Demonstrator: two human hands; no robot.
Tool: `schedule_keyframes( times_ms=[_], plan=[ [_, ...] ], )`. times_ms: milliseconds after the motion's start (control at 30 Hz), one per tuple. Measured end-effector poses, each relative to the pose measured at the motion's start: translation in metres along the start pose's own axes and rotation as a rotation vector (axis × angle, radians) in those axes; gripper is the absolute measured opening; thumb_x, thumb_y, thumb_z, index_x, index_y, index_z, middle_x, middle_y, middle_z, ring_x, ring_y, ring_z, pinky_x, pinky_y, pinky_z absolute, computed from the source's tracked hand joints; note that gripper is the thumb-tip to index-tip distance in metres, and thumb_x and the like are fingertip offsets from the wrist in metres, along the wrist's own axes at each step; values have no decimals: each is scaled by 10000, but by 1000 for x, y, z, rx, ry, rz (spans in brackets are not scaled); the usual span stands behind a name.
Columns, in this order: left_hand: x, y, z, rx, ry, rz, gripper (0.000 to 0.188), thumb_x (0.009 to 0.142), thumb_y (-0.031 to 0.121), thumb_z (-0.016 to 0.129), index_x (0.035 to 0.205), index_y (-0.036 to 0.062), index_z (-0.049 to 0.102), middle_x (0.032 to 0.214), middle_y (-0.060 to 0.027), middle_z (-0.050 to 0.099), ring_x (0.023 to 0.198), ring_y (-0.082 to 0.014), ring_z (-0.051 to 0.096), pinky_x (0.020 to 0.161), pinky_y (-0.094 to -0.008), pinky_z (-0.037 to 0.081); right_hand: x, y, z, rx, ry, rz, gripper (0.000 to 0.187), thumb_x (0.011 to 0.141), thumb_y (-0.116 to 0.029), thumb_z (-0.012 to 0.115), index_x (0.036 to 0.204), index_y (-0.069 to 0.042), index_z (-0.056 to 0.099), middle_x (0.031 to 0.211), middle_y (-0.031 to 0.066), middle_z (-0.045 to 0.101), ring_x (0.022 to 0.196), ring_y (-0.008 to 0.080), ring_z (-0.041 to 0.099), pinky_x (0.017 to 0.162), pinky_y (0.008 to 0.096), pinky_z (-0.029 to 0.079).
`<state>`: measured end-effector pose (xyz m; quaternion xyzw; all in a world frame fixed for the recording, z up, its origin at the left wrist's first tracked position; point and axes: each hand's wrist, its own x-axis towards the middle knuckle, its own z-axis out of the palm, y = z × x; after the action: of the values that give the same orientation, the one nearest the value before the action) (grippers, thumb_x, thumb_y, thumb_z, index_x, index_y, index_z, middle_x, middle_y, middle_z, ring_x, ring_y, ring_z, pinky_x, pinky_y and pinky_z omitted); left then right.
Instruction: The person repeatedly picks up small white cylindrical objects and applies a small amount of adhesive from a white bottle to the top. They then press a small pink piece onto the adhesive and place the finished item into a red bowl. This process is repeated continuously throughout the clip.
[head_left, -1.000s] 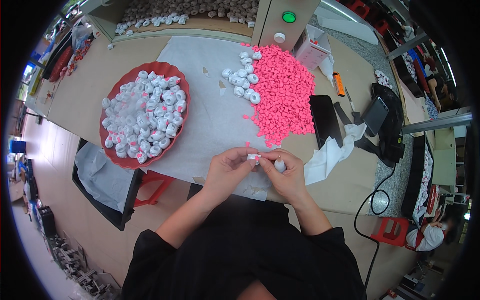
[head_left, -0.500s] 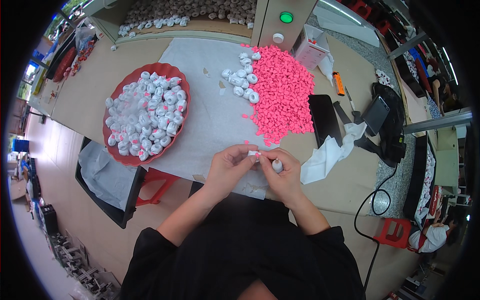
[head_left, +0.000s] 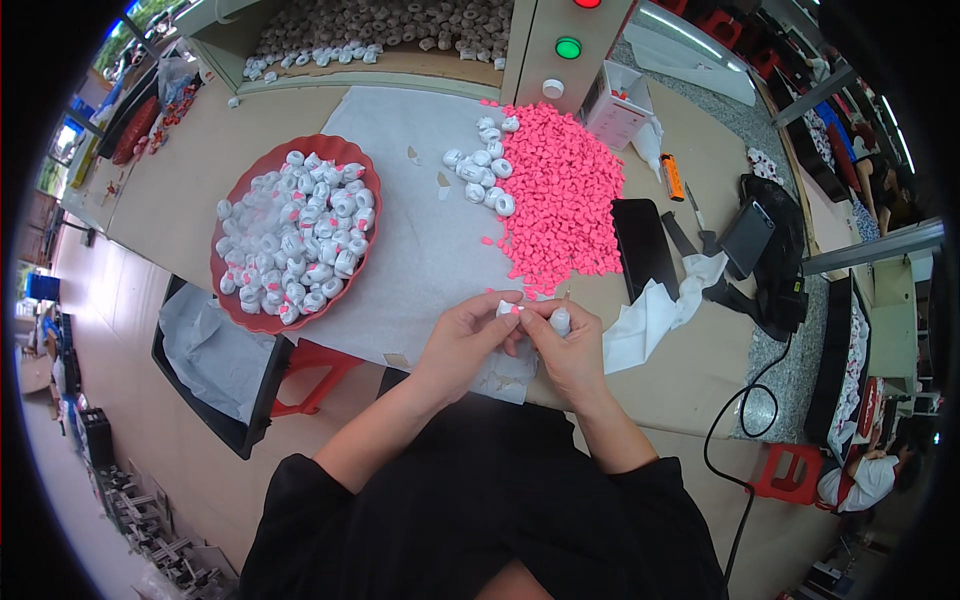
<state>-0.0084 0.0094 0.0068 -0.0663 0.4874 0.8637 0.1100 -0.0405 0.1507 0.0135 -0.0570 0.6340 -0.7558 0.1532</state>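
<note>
Both hands meet at the near edge of the paper-covered table. My left hand [head_left: 458, 340] is closed, pinching a small white rounded piece [head_left: 505, 309] between thumb and fingers. A tiny pink piece [head_left: 516, 310] shows against it, with my right thumb and fingertip touching there. My right hand [head_left: 577, 368] also keeps a small white needle-tipped bottle [head_left: 560, 322] tucked in its fingers, the thin tip pointing away from me. Just beyond lies a wide heap of pink pieces [head_left: 560, 190]. Several loose white pieces [head_left: 480, 168] lie along its left side.
A red scalloped bowl [head_left: 245, 180] full of white pieces, some with pink bits, stands at left. Right of the heap are a black phone [head_left: 643, 245], crumpled white cloth [head_left: 645, 320], an orange lighter-like object [head_left: 672, 178] and a white box [head_left: 615, 105]. A black tray [head_left: 235, 440] sits lower left.
The bottle in my right hand has tilted, and its thin tip now shows. My hands stay together around the white piece. The whole view has shifted slightly.
</note>
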Motion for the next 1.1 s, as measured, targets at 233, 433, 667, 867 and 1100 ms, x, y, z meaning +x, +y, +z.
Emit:
schedule_keyframes(
  times_ms=[233,433,667,867,1100],
  plan=[
    [1,-3,0,1,29,4,283,869,75,527,1135,-23,524,847,-42,546,723,-93,496,650,-222,423,-1,11,3,-72,45,-51,76,815,-10,587,871,38,605,761,67,616,685,97,576,634,217,453],
    [0,-4,0,-6,39,14,273,860,49,523,1125,-15,538,825,-35,547,692,-88,494,641,-213,418,-3,15,1,-322,46,-247,49,802,11,586,846,28,598,750,52,587,671,91,550,595,216,420],
    [0,-8,-1,-13,36,18,262,859,26,509,1115,-10,548,815,-27,543,683,-85,492,640,-213,418,-4,11,2,-426,30,-413,81,771,-3,602,847,6,576,722,97,571,637,171,551,573,272,425],
    [-2,-8,-3,-30,24,24,271,866,29,499,1132,-5,536,813,-21,540,688,-81,488,650,-213,419,-3,14,3,-415,30,-446,68,762,50,585,824,23,583,713,67,554,622,116,514,562,231,395],
    [-2,-9,-3,-19,-4,20,276,873,30,486,1144,7,529,793,-7,531,689,-77,494,655,-216,421,-5,12,3,-465,34,-460,72,763,49,579,831,28,587,707,67,555,626,117,512,566,233,390]
  ],
)
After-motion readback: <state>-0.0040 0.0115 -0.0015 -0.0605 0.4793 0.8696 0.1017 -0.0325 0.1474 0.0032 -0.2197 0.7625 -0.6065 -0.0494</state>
